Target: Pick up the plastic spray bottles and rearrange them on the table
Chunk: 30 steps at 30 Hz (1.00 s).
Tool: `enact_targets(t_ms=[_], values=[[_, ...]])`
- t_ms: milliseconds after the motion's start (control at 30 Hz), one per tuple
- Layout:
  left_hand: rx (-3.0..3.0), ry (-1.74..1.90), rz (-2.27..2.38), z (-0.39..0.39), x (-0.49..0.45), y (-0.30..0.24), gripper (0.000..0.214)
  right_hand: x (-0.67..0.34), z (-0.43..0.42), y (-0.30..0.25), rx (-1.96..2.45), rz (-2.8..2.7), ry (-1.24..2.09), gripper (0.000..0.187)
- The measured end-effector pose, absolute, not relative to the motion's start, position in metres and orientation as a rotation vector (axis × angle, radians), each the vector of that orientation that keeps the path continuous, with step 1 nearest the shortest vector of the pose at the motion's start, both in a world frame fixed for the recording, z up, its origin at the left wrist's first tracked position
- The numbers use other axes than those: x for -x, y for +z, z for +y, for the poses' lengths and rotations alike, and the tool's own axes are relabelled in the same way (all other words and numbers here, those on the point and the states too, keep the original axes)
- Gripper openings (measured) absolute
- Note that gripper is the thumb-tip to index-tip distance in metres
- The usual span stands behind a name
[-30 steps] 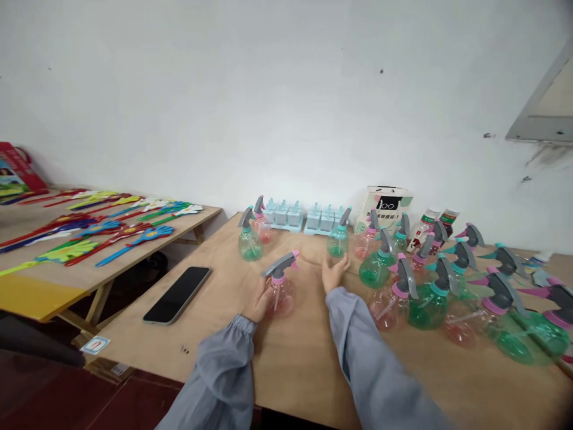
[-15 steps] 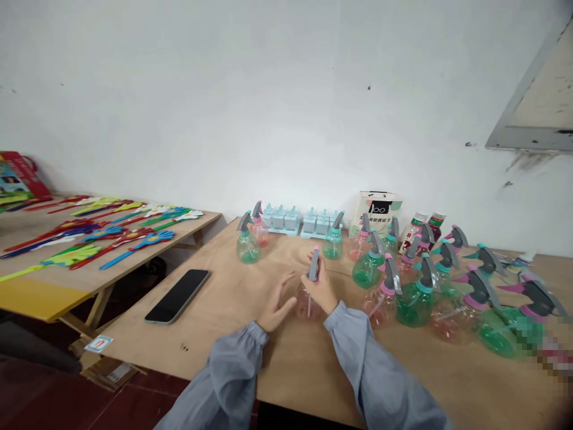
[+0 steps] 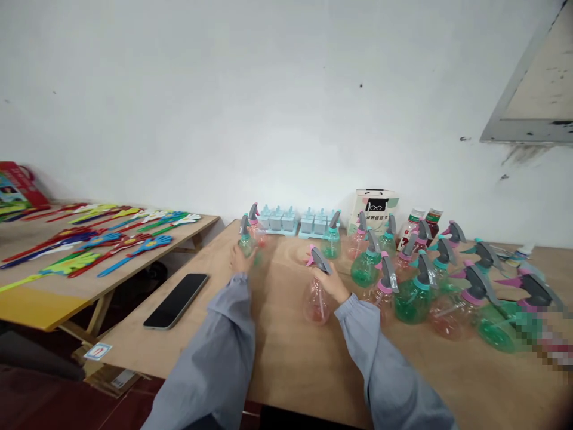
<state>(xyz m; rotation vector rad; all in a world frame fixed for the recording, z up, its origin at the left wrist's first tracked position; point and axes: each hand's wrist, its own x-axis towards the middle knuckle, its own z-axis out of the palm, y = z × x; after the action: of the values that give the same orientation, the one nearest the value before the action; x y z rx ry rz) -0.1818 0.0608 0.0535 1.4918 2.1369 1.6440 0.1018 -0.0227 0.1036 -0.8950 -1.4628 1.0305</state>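
Observation:
My right hand (image 3: 330, 284) is closed around the neck of a clear pink spray bottle (image 3: 317, 307), which stands upright on the table in front of me. Its grey trigger head (image 3: 320, 259) with a pink nozzle points left. Farther off to the left, my left hand (image 3: 243, 259) reaches round a green spray bottle (image 3: 245, 240), fingers on one side and thumb on the other, slightly blurred. The hand hides the lower part of that bottle. Just behind it is another pink spray bottle (image 3: 255, 227).
Several green and pink spray bottles (image 3: 412, 301) crowd the right side. Light-blue ice-pop moulds (image 3: 281, 222), a printed box (image 3: 373, 212) and two small bottles (image 3: 410, 227) stand by the wall. A phone (image 3: 176, 300) lies left; colourful hand clappers (image 3: 134, 254) cover the other table.
My left hand has moved from beside the pink bottle forward and left to the green one. The right hand now grips the pink bottle from its right side, its head turned leftward.

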Motion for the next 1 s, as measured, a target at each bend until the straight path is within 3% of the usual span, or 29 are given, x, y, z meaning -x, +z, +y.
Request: enact_targets(t_ms=[167, 267, 567, 1000], values=[[-1.368, 1.603, 2.296, 0.030, 0.146, 0.018, 0.075, -0.119, -0.030, 0.121, 0.865, -1.457, 1.492, 0.038], [-1.523, 1.657, 2.163, 0.014, 0.137, 0.009, 0.074, -0.124, -0.037, 0.133, 0.798, -1.455, 1.629, 0.045], [-1.858, 1.914, 1.646, 0.007, 0.133, -0.008, 0.073, -0.119, -0.046, 0.140, 0.753, -1.384, 1.663, 0.036], [-1.705, 1.772, 1.531, 0.014, 0.138, -0.019, 0.080, -0.106, -0.043, 0.132, 0.806, -1.218, 1.575, 0.024]])
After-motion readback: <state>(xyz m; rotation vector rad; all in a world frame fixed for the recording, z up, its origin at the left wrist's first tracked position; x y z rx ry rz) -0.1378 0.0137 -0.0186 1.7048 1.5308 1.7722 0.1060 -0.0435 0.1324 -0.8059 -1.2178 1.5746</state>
